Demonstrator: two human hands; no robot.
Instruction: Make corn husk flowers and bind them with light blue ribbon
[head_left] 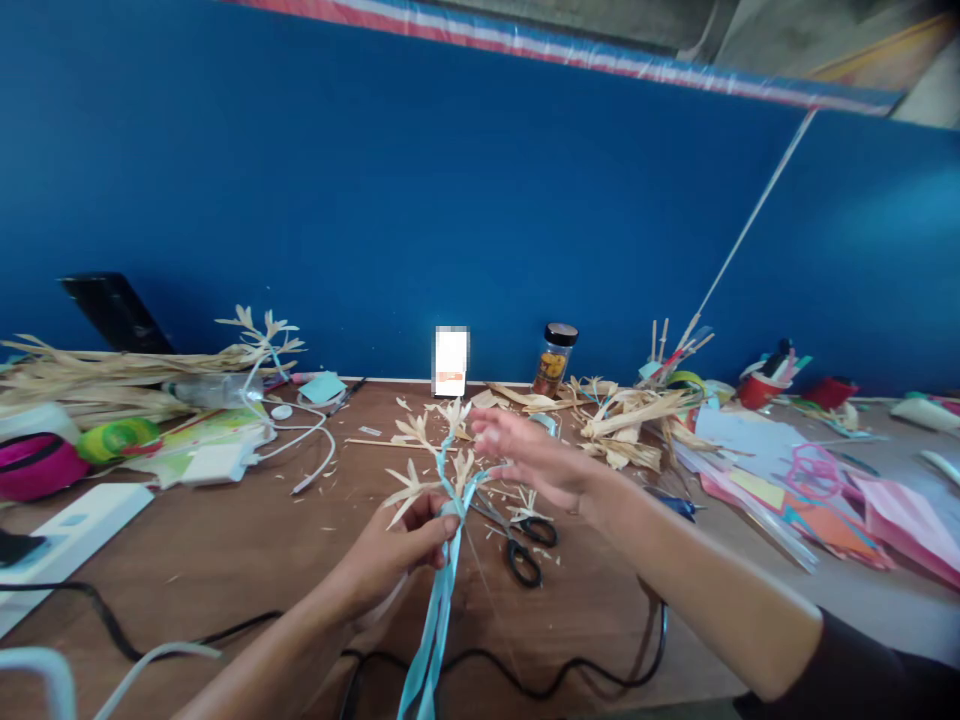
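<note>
My left hand (397, 548) pinches a bunch of dried-husk flowers (407, 487) by its stem, between thumb and fingers. The petals are pale straw-coloured and spread in several heads above the grip. Light blue ribbon (429, 640) wraps the stems, and its long ends hang down toward the near edge. To the right of the bunch, my right hand (534, 455) is raised with its fingers stretched apart, and I see nothing held in it. Below that hand lie black-handled scissors (523, 562), their blades partly hidden behind the bunch.
A lit phone (451, 362) and a black-lidded jar (555, 358) stand by the blue partition (480, 200). Dried husks (622, 425) lie on both sides. Coloured paper (832, 520) covers the right. A power strip (82, 545) sits left; a black cable (525, 682) crosses the front.
</note>
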